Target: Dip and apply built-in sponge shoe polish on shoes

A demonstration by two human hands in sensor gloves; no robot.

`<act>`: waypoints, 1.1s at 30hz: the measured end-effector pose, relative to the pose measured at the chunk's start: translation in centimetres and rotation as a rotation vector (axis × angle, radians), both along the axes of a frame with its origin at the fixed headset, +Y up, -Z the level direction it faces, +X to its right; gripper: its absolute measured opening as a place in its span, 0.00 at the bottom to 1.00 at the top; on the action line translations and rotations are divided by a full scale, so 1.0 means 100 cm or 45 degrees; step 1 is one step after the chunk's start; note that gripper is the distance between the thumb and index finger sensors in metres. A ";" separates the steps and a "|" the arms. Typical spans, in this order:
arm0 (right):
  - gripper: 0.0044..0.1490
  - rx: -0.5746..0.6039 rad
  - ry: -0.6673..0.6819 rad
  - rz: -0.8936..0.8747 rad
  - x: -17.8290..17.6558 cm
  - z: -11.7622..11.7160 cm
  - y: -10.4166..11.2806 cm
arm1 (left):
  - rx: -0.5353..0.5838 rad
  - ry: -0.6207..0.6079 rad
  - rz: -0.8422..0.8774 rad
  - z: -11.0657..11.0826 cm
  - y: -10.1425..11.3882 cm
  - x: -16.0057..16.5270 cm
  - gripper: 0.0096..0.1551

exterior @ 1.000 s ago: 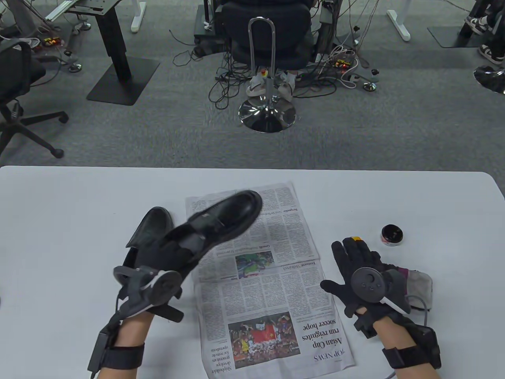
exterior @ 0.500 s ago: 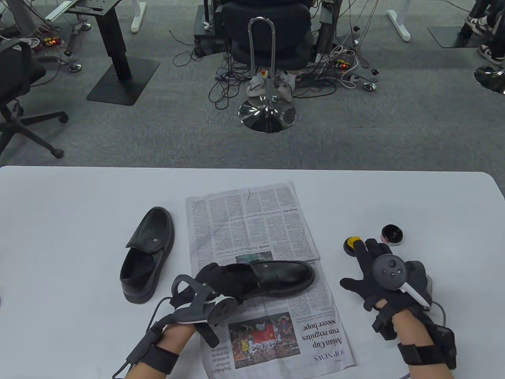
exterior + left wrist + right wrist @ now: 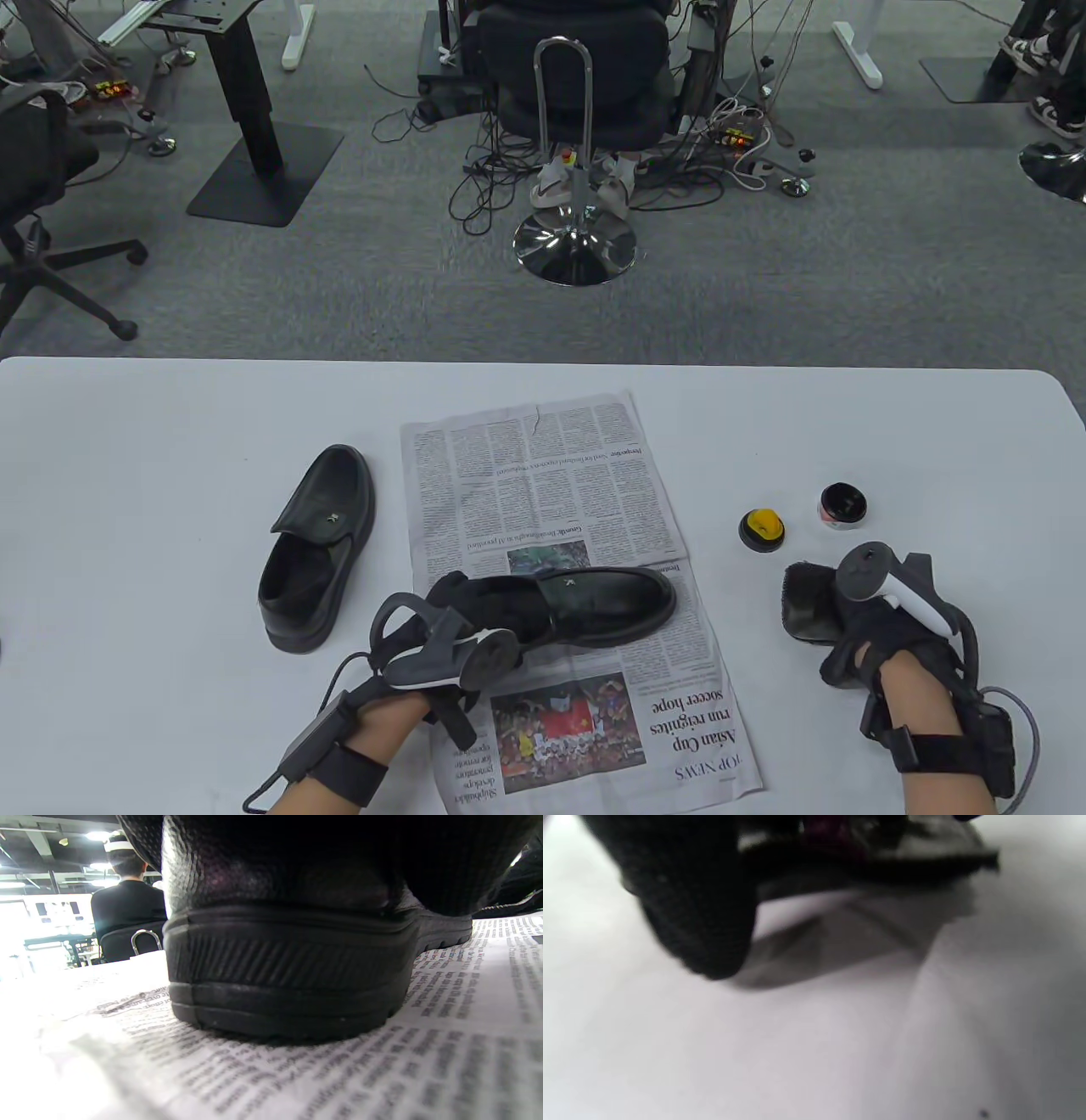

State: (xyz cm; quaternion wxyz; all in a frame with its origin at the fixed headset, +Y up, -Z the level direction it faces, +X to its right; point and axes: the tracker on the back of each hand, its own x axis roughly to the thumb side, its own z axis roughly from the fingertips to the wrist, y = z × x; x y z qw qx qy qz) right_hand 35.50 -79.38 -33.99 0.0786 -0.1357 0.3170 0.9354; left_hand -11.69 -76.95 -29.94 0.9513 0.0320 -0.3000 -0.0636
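Spreading wide under everything, the white table (image 3: 170, 424) carries a newspaper (image 3: 551, 492) laid open at its middle. On the paper's near half lies one black shoe (image 3: 611, 598), sole flat on the print, toe pointing to my right. In the left wrist view its ribbed heel (image 3: 288, 976) fills the frame and sits square on the newsprint (image 3: 466, 1005). My left hand (image 3: 458, 611) grips that shoe at the heel end, fingers clenched around the back of it. The second shoe (image 3: 318, 543) stands on bare table just left of the paper, toe pointing away from me, touched by neither hand.

My right hand (image 3: 874, 620) rests on the table well right of the paper, curled over a rag (image 3: 806, 603) whose dark edge sticks out to the left of my glove. The right wrist view is blurred: a dark fingertip (image 3: 695, 921) comes down to the white surface with the cloth (image 3: 882, 866) bunched above it, so I think I am grasping the rag, though I cannot tell how firmly.

Beyond that hand sits the sponge (image 3: 761, 528), a yellow dome on a black base, apart from my fingers. Just to its right, a little farther back, the open polish tin (image 3: 842, 506) shows its dark inside.
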 end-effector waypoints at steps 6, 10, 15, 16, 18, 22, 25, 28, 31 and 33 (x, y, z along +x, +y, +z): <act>0.37 0.395 0.054 0.208 -0.007 -0.005 0.011 | -0.023 0.006 0.000 -0.001 0.000 0.001 0.13; 0.31 0.701 0.149 0.061 -0.039 -0.002 0.034 | -0.023 0.013 -0.051 -0.002 -0.003 0.004 0.16; 0.30 1.096 0.405 -0.355 -0.146 0.009 0.061 | -0.003 0.020 -0.122 -0.002 -0.007 0.008 0.22; 0.30 1.077 0.483 -0.355 -0.167 0.009 0.061 | -0.002 0.019 -0.124 -0.002 -0.007 0.009 0.23; 0.31 1.012 0.630 -0.332 -0.210 0.008 0.055 | -0.004 0.017 -0.117 -0.002 -0.006 0.008 0.22; 0.33 0.794 0.724 -0.571 -0.279 0.012 0.038 | -0.002 0.018 -0.115 -0.002 -0.007 0.009 0.21; 0.32 0.862 0.751 -0.757 -0.275 0.011 0.032 | 0.005 0.018 -0.116 -0.002 -0.007 0.009 0.20; 0.32 0.977 0.779 -0.335 -0.250 0.001 0.022 | 0.005 0.011 -0.109 -0.003 -0.006 0.011 0.19; 0.32 0.968 0.782 -0.288 -0.259 0.011 0.026 | 0.010 0.000 -0.095 -0.004 -0.007 0.011 0.18; 0.32 0.947 0.783 -0.705 -0.268 0.021 0.029 | 0.015 0.000 -0.087 -0.004 -0.007 0.011 0.18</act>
